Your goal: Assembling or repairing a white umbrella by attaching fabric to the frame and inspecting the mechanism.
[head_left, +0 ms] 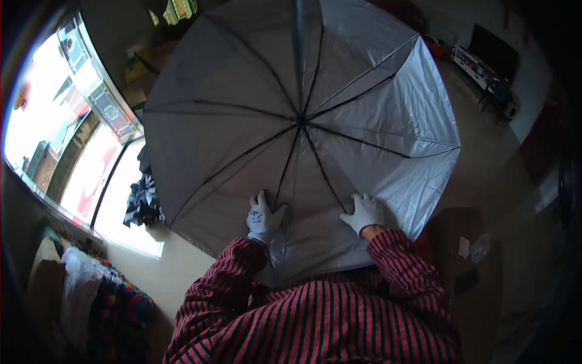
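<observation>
A large umbrella (242,151) lies spread in front of me, its grey inner side facing up. Its dark ribs fan out from a hub (301,120), and the shaft (297,54) runs from there to the top of the view. My left hand (262,219), in a white glove with blue marking, rests on the near canopy with thumb and fingers apart beside a rib. On the near right part lies my right hand (367,215), also white-gloved, its thumb spread from the fingers close to another rib's end. The canopy's right side is silvery and creased.
A bright doorway (115,115) with an opened door stands at the left. Dark patterned cloth (144,197) lies by the umbrella's left edge. A multicoloured bundle (121,300) with white plastic sits at lower left. Right of me is a brown surface (451,233) with clear plastic; a dark screen (492,53) stands far right.
</observation>
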Tool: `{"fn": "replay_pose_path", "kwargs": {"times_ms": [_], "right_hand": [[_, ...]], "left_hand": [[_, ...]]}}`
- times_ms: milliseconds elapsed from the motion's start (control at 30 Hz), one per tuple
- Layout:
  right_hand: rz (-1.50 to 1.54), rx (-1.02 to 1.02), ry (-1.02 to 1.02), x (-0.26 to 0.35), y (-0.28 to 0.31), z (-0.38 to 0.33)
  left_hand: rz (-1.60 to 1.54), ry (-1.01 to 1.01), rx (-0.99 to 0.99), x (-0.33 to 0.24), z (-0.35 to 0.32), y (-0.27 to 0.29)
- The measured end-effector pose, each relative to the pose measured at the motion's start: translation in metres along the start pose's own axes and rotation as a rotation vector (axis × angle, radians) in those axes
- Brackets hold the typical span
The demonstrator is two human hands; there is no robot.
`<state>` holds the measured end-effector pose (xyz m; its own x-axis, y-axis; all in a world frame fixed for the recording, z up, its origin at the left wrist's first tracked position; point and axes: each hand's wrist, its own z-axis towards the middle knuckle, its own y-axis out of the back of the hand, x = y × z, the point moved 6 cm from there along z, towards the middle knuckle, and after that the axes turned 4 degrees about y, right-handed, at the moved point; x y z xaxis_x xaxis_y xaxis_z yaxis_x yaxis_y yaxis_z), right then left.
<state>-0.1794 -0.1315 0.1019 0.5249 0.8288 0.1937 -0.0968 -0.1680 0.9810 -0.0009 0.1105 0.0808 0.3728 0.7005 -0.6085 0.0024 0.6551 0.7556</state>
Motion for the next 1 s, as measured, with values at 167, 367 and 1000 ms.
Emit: {"fn": "replay_pose_path", "kwargs": {"times_ms": [167, 367, 1000], "right_hand": [[-0.157, -0.06, -0.016, 0.015, -0.007, -0.004], [-0.153, 0.05, -0.092, 0.016, -0.008, -0.002], [0.248, -0.031, -0.045, -0.061, -0.05, 0.045]], "left_hand": [[0.264, 0.017, 0.367, -0.002, -0.043, -0.007], [0.32, -0.061, 0.37, 0.011, -0.043, -0.052], [0.367, -0.107, 0.403, 0.016, -0.058, -0.084]]}}
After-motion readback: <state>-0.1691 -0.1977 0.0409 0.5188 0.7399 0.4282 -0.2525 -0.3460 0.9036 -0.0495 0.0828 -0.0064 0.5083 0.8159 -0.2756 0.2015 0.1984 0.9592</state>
